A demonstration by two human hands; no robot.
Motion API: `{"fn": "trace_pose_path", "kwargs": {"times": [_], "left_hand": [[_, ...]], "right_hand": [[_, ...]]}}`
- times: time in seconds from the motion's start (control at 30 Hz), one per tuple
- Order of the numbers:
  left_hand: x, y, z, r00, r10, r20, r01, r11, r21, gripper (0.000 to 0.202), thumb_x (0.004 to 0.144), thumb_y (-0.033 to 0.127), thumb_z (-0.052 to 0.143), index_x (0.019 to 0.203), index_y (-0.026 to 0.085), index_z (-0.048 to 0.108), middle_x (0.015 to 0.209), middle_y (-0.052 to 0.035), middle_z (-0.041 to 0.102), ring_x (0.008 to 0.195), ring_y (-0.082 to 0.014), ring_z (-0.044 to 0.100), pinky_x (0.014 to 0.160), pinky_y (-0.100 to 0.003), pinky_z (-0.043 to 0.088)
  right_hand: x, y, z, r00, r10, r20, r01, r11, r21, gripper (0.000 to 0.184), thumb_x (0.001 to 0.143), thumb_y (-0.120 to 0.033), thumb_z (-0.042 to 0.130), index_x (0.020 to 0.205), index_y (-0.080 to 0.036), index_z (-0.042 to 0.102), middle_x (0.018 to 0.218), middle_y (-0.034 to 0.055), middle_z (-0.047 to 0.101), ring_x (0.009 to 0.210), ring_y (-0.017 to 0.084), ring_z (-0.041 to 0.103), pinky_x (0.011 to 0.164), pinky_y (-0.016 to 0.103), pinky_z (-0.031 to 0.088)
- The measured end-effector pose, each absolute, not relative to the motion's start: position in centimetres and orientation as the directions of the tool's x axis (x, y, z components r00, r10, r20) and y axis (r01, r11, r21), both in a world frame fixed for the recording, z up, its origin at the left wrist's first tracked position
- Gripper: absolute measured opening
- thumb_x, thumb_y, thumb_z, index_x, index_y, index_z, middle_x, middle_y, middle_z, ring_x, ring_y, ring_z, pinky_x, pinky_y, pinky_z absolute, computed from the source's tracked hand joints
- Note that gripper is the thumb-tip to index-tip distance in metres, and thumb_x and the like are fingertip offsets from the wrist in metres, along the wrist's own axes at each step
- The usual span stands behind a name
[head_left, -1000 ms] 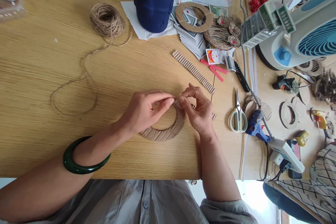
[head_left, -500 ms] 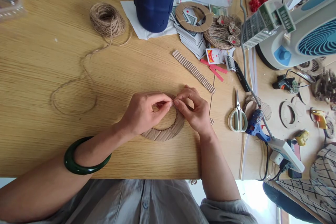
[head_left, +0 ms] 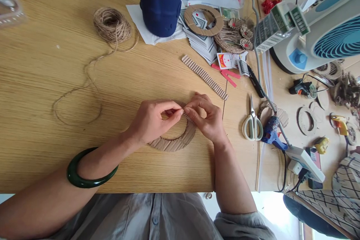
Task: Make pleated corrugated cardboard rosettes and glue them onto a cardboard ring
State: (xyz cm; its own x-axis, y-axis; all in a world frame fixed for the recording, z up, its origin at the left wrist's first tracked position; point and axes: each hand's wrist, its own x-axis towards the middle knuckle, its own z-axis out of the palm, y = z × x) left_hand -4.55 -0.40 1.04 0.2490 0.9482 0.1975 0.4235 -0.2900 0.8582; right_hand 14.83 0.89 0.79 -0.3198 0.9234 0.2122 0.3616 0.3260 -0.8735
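Pinching closed, both hands' fingers meet over the ring's far side, hold unclear.

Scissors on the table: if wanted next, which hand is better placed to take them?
Probably the right hand: the scissors lie out on its side. The left hand is farther away, with the right between it and them. Both hands meet at the cardboard ring.
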Motion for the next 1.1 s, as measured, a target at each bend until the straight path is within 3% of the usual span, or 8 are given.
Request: {"fn": "trace_pose_path", "kwargs": {"times": [0.13, 0.27, 0.47, 0.67, 0.87, 1.1], "left_hand": [[-4.63, -0.48, 1.09, 0.201, 0.961, 0.192, 0.417, -0.261, 0.871, 0.015, 0.091, 0.029, 0.065, 0.081, 0.022, 0.072, 0.069, 0.0024, 0.074, 0.060, -0.0126, 0.068, 0.057, -0.021, 0.050], [-4.64, -0.40, 1.12, 0.199, 0.966, 0.165, 0.387, -0.232, 0.892, 0.017, 0.093, 0.033, 0.065, 0.083, 0.021, 0.074, 0.073, 0.0009, 0.077, 0.063, -0.0143, 0.071, 0.058, -0.021, 0.054], [-4.51, -0.35, 0.68, 0.220, 0.917, 0.333, 0.391, -0.395, 0.831, 0.020, 0.095, 0.022, 0.064, 0.110, 0.021, 0.077, 0.109, -0.0046, 0.080, 0.098, -0.0176, 0.075, 0.091, -0.026, 0.057], [-4.57, -0.52, 0.22, 0.175, 0.897, 0.405, 0.487, -0.436, 0.757, 0.010, 0.091, 0.019, 0.068, 0.094, 0.021, 0.078, 0.093, 0.0000, 0.082, 0.079, -0.0143, 0.077, 0.076, -0.021, 0.058], [-4.62, -0.39, 0.44, 0.129, 0.938, 0.322, 0.458, -0.344, 0.820, 0.009, 0.089, 0.021, 0.069, 0.089, 0.022, 0.078, 0.085, 0.0025, 0.082, 0.065, -0.0125, 0.075, 0.064, -0.019, 0.058], [-4.49, -0.44, 0.27, 0.115, 0.949, 0.295, 0.433, -0.315, 0.845, 0.009, 0.088, 0.022, 0.070, 0.088, 0.022, 0.079, 0.082, 0.0017, 0.082, 0.064, -0.0130, 0.075, 0.063, -0.018, 0.058]], "right_hand": [[14.88, 0.82, 0.52, -0.282, 0.936, 0.211, 0.362, 0.307, -0.880, 0.021, 0.094, -0.046, 0.068, 0.094, -0.026, 0.071, 0.092, 0.0020, 0.074, 0.099, 0.020, 0.067, 0.115, 0.048, 0.045], [14.84, 0.80, 0.13, -0.262, 0.939, 0.223, 0.367, 0.311, -0.877, 0.018, 0.093, -0.042, 0.068, 0.087, -0.025, 0.069, 0.083, -0.0007, 0.071, 0.089, 0.018, 0.068, 0.117, 0.048, 0.043], [14.72, 0.80, 0.14, -0.285, 0.927, 0.245, 0.353, 0.339, -0.872, 0.006, 0.092, -0.025, 0.069, 0.086, -0.024, 0.068, 0.083, -0.0010, 0.072, 0.086, 0.017, 0.067, 0.116, 0.048, 0.042], [14.64, 0.72, 0.44, -0.281, 0.933, 0.224, 0.375, 0.321, -0.870, 0.006, 0.091, -0.025, 0.070, 0.086, -0.023, 0.068, 0.085, 0.0003, 0.074, 0.086, 0.018, 0.066, 0.117, 0.047, 0.041], [14.67, 0.70, 0.66, -0.284, 0.932, 0.227, 0.368, 0.324, -0.872, 0.006, 0.092, -0.024, 0.068, 0.086, -0.024, 0.068, 0.084, 0.0002, 0.073, 0.086, 0.018, 0.066, 0.117, 0.049, 0.039], [14.46, 0.56, 0.90, -0.275, 0.939, 0.206, 0.316, 0.291, -0.903, 0.005, 0.091, -0.024, 0.069, 0.086, -0.023, 0.067, 0.084, -0.0019, 0.072, 0.084, 0.015, 0.068, 0.120, 0.050, 0.036]]}}
